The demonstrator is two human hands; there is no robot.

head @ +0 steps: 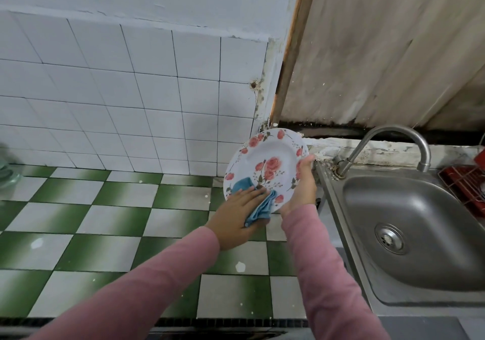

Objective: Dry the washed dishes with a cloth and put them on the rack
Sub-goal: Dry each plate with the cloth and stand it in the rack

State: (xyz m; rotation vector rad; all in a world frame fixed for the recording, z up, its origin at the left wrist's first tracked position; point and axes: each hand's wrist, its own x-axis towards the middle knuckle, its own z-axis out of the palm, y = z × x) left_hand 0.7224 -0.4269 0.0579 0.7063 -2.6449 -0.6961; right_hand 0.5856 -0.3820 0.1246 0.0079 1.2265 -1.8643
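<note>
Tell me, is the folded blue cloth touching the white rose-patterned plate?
Touching. The head view shows the left hand pressing the folded blue cloth flat against the face of the white rose-patterned plate, no gap visible.

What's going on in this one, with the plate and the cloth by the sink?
A person in pink sleeves is drying a floral plate. The right hand grips the plate by its rim and holds it tilted above the tiled counter, just left of the steel sink. The left hand presses a blue cloth flat against the lower part of the plate's face. The red rack shows at the far right edge, beyond the sink; the plate is not on it yet.
</note>
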